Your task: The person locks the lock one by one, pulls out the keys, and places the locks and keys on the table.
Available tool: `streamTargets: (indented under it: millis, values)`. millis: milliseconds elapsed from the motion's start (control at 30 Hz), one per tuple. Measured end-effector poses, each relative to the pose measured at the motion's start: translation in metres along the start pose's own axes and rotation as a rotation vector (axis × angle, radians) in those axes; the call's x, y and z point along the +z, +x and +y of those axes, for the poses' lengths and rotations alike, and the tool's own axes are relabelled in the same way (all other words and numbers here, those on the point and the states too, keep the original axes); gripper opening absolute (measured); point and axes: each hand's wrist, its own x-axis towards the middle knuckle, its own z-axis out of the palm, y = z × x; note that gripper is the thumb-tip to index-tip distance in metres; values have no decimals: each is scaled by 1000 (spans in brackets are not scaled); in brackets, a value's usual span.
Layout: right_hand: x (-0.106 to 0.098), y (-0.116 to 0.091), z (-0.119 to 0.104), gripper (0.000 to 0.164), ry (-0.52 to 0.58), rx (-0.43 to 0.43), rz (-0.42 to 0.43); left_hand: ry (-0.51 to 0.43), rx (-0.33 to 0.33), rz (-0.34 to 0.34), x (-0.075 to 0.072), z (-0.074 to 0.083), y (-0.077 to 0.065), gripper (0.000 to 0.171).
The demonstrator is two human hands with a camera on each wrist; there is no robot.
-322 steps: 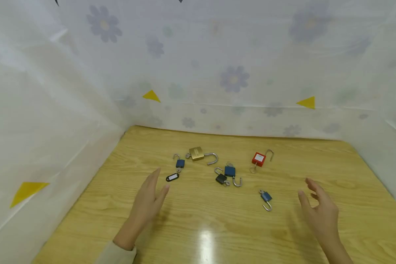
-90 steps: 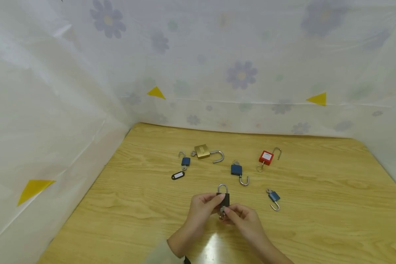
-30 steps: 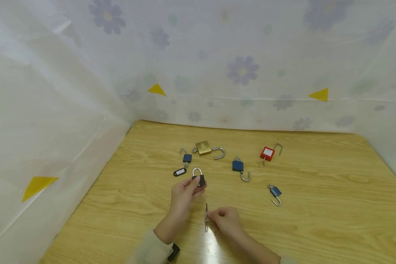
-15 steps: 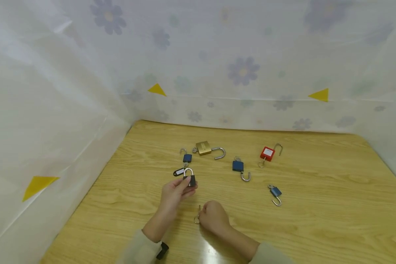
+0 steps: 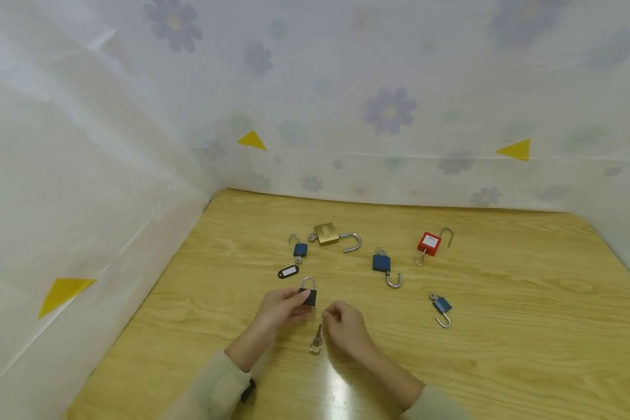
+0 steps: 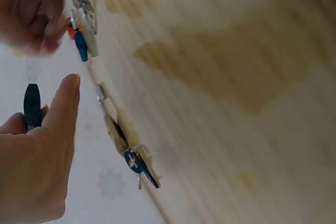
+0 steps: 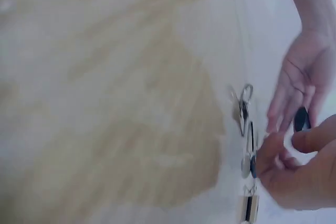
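My left hand [image 5: 279, 308] pinches the body of a small black padlock [image 5: 310, 298] between thumb and fingers. Its shackle points away from me, both legs meeting the body. In the left wrist view the padlock [image 6: 32, 106] appears dark and edge-on above the thumb. Two keys on a ring [image 5: 317, 341] lie on the wooden table, just left of my right hand [image 5: 348, 331]. That hand is loosely curled, its fingertips a little beyond the keys and nothing seen in its grasp. The right wrist view shows the keys [image 7: 244, 106] on the tabletop, apart from its fingers.
Farther back lie a brass padlock [image 5: 326, 234], a small blue padlock [image 5: 300, 249] with a black key tag [image 5: 288, 271], another blue padlock [image 5: 381, 263] and a red padlock [image 5: 429, 243]. At right is a third blue padlock [image 5: 442, 304]. White flowered sheeting [image 5: 315, 116] walls the table [image 5: 530, 280].
The black padlock, earlier on the table with its shackle open, is now in my left hand, shackle down. The right hand drew its keys away, laid them down and moved slightly forward.
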Motion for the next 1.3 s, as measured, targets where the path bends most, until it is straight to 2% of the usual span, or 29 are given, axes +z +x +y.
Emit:
streamTargets:
  millis: [67, 167, 267, 367, 467, 600, 733, 867, 1033, 1300]
  values:
    - [-4, 8, -2, 15, 164, 4, 24, 46, -11, -8, 3, 1, 4, 35]
    - [-5, 16, -3, 21, 346, 63, 37, 93, -32, -15, 7, 1, 9, 33]
    - [-4, 21, -1, 21, 419, 115, 53, 120, -60, -17, 11, -1, 13, 30]
    - [-2, 23, 4, 20, 446, 153, 79, 174, -67, -25, 13, -4, 16, 27]
    - [-2, 24, 8, 18, 414, 174, 102, 253, -41, -36, 15, -6, 17, 23]
    - [-3, 24, 10, 15, 298, 163, 125, 359, 33, -41, 17, -9, 20, 18]
    - [-2, 24, 10, 14, 179, 142, 122, 508, 128, -23, 18, -9, 23, 14]
    - [1, 24, 9, 16, 109, 123, 117, 627, 186, 0, 20, -8, 26, 13]
    - [4, 22, 7, 15, 72, 103, 145, 674, 227, 13, 22, -7, 25, 11]
    - [7, 21, 6, 14, -25, 60, 176, 737, 361, 6, 21, -8, 20, 7]
